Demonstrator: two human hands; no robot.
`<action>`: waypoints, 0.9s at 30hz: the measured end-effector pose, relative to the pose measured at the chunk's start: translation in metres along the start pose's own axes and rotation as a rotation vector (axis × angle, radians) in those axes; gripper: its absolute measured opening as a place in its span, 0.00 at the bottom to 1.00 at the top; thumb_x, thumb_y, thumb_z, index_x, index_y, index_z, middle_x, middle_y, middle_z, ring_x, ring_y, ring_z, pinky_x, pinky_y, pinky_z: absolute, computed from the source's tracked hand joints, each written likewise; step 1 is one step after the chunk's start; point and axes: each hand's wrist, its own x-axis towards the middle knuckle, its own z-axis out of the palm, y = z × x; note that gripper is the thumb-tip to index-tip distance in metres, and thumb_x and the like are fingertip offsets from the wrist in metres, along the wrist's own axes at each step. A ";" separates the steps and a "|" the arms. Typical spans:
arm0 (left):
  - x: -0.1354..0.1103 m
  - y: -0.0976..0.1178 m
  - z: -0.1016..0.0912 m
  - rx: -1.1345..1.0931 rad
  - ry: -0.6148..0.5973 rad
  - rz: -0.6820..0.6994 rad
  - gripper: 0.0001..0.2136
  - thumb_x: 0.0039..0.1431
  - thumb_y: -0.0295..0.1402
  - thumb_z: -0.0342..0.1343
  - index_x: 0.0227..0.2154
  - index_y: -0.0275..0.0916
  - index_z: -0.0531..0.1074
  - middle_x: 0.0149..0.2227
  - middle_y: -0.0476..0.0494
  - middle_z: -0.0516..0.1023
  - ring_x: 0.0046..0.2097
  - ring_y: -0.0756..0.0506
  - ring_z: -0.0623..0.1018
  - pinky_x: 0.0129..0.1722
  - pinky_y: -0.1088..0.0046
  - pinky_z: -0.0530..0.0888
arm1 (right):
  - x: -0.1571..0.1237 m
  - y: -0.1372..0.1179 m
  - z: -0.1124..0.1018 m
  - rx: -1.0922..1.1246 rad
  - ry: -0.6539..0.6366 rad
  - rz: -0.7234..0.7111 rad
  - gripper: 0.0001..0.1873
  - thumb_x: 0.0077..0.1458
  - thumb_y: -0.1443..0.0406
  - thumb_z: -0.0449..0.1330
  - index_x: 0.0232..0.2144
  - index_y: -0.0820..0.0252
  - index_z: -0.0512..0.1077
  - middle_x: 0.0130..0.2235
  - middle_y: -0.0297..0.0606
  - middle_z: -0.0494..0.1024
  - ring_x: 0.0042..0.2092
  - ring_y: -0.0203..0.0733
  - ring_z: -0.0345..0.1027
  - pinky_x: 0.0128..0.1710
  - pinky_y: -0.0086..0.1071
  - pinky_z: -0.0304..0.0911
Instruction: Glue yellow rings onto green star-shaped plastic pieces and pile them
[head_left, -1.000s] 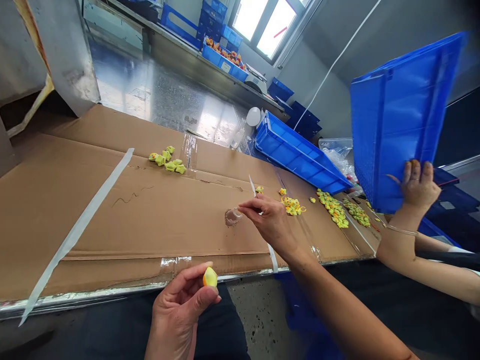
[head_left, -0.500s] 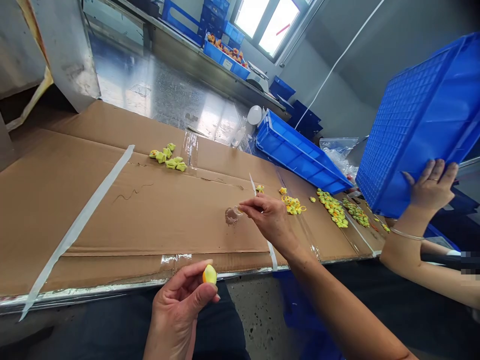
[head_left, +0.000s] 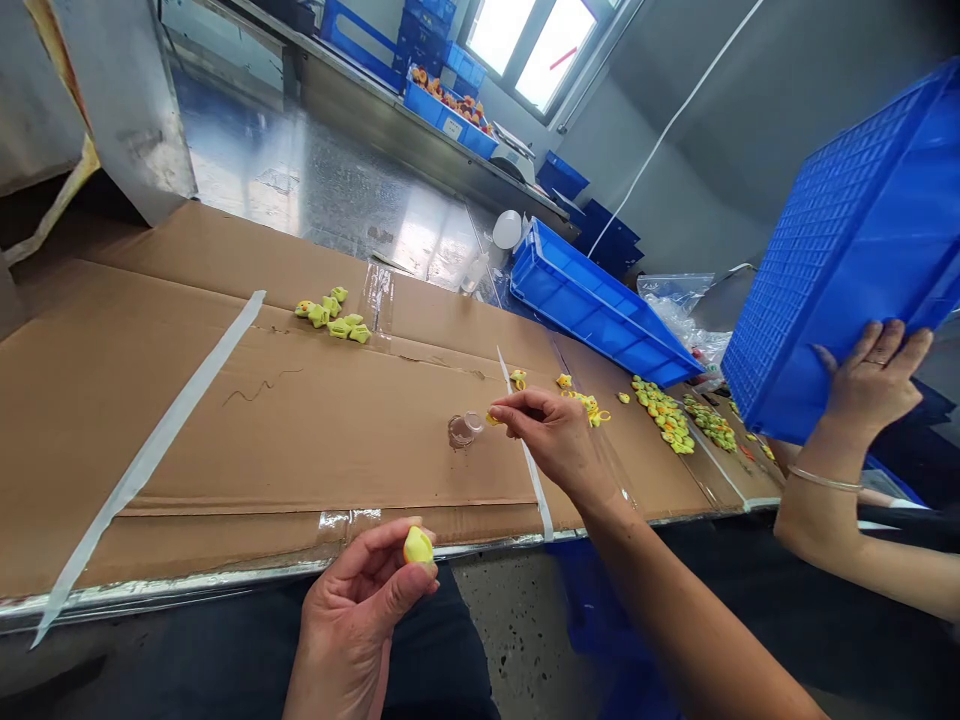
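In my left hand [head_left: 367, 610], low at the table's front edge, a small yellow rubbery-looking toy piece [head_left: 418, 546] with an orange edge is pinched between thumb and fingers. My right hand [head_left: 551, 435] is above the cardboard, its fingertips closed on a tiny yellow piece [head_left: 493, 416] whose shape is mostly hidden. Just left of those fingertips is a small clear cup [head_left: 466, 428], apart from them. Behind the right hand lie a small yellow duck-like figure [head_left: 518, 379] and a cluster of yellow pieces [head_left: 592, 408], partly covered by the hand.
Several yellow-green pieces [head_left: 334, 315] lie at the far left. More rows [head_left: 664, 415] stretch along the table to the right. A blue crate [head_left: 600, 305] stands at the back. On the right, a co-worker's hand [head_left: 874, 380] supports a tilted blue crate [head_left: 847, 250]. White tape [head_left: 161, 450] crosses the cardboard.
My right hand has drawn a little to the right, away from the cup, and the yellow piece now shows at its fingertips. The co-worker's crate has shifted slightly right. My left hand is nearly still.
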 end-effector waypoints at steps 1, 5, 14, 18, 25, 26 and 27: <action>-0.001 0.000 0.002 -0.006 0.013 0.013 0.14 0.36 0.31 0.71 0.31 0.38 0.79 0.33 0.43 0.82 0.33 0.48 0.77 0.33 0.78 0.75 | 0.001 0.000 -0.002 0.034 -0.006 0.024 0.07 0.51 0.63 0.62 0.27 0.62 0.77 0.20 0.33 0.73 0.22 0.36 0.65 0.23 0.27 0.57; -0.002 0.001 0.008 -0.012 0.036 0.038 0.14 0.34 0.30 0.71 0.29 0.39 0.78 0.33 0.43 0.83 0.35 0.46 0.80 0.38 0.76 0.75 | 0.003 0.002 -0.005 0.152 -0.028 0.094 0.10 0.49 0.61 0.64 0.26 0.63 0.77 0.20 0.33 0.72 0.22 0.35 0.64 0.22 0.27 0.58; 0.001 0.000 0.003 0.016 -0.002 0.050 0.12 0.36 0.30 0.70 0.28 0.39 0.78 0.32 0.44 0.83 0.36 0.45 0.80 0.39 0.75 0.75 | 0.003 0.019 0.008 0.260 -0.010 0.139 0.13 0.48 0.58 0.65 0.28 0.64 0.77 0.22 0.35 0.74 0.24 0.36 0.66 0.24 0.28 0.61; 0.004 -0.001 0.000 0.019 -0.041 0.035 0.12 0.35 0.30 0.71 0.27 0.39 0.78 0.32 0.43 0.83 0.36 0.45 0.80 0.39 0.74 0.75 | 0.002 0.020 0.010 0.251 -0.012 0.138 0.13 0.47 0.58 0.65 0.28 0.65 0.77 0.22 0.36 0.74 0.24 0.37 0.66 0.25 0.28 0.62; 0.006 -0.001 -0.003 0.020 -0.067 0.037 0.12 0.36 0.30 0.71 0.28 0.39 0.79 0.32 0.43 0.83 0.35 0.45 0.80 0.38 0.75 0.76 | -0.002 0.017 0.004 0.214 -0.017 0.150 0.11 0.46 0.59 0.66 0.26 0.64 0.77 0.21 0.35 0.73 0.23 0.36 0.64 0.24 0.28 0.59; 0.006 -0.001 -0.004 0.015 -0.067 0.028 0.12 0.36 0.30 0.71 0.28 0.40 0.79 0.32 0.44 0.83 0.36 0.44 0.81 0.38 0.74 0.76 | -0.002 0.016 0.002 0.214 -0.018 0.155 0.11 0.46 0.60 0.66 0.25 0.64 0.77 0.21 0.34 0.72 0.23 0.36 0.64 0.23 0.28 0.58; 0.006 -0.001 -0.006 0.010 -0.062 0.019 0.12 0.36 0.29 0.71 0.28 0.40 0.79 0.33 0.44 0.83 0.36 0.44 0.81 0.39 0.74 0.76 | -0.003 0.016 -0.001 0.217 -0.021 0.161 0.10 0.45 0.60 0.66 0.25 0.63 0.78 0.21 0.34 0.72 0.23 0.35 0.63 0.23 0.28 0.57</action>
